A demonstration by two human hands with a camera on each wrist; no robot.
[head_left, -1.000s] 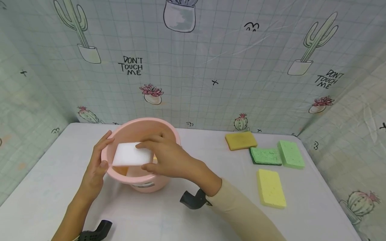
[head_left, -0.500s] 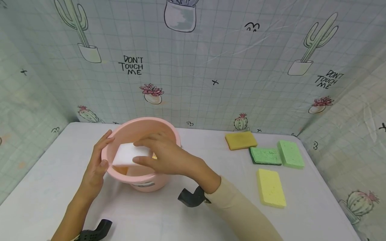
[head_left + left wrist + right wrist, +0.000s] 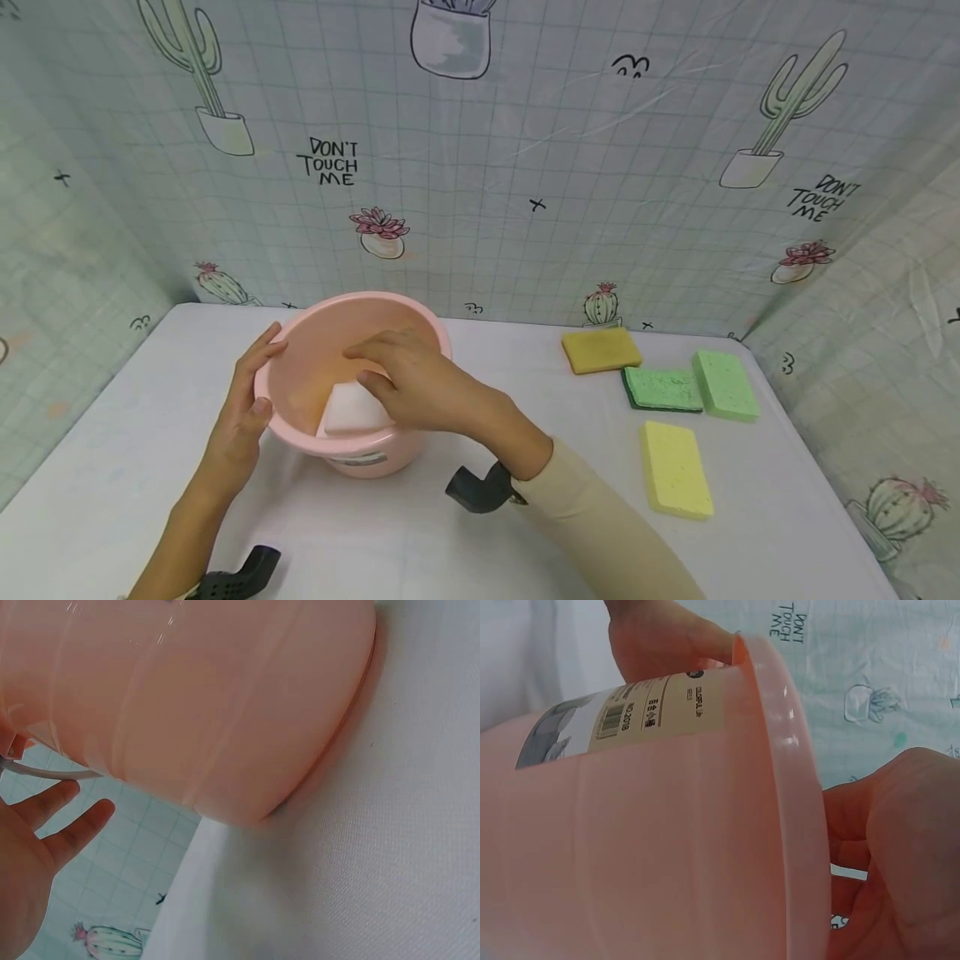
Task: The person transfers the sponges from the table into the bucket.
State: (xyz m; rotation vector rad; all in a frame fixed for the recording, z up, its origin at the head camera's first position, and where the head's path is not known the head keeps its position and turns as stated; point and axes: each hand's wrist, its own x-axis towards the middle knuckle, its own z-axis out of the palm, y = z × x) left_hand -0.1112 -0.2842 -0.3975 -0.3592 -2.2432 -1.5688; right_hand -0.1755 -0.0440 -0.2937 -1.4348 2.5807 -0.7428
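A pink plastic bucket (image 3: pixel 352 460) stands on the white table at left of centre. My left hand (image 3: pixel 242 417) rests against its left side, thumb and fingers at the rim, fingers mostly straight; the left wrist view shows two spread fingertips (image 3: pixel 94 821) beside the bucket wall. Inside the bucket lies a white sponge block (image 3: pixel 354 408), partly covered by my right hand. Over the bucket's mouth hovers my right hand (image 3: pixel 423 383), fingers loosely bent and holding nothing. In the right wrist view the right hand (image 3: pixel 907 847) is beyond the rim, and a printed label (image 3: pixel 622 716) shows on the bucket.
On the right of the table (image 3: pixel 480 550) lie an ochre sponge (image 3: pixel 602 350), a green scrub sponge (image 3: pixel 663 389), a light green sponge (image 3: pixel 726 384) and a yellow sponge (image 3: pixel 676 469). A cactus-print curtain (image 3: pixel 480 167) hangs behind and at both sides.
My right hand has let go of the white sponge block, which has dropped from the rim's level down into the bucket. The left hand has stayed at the rim.
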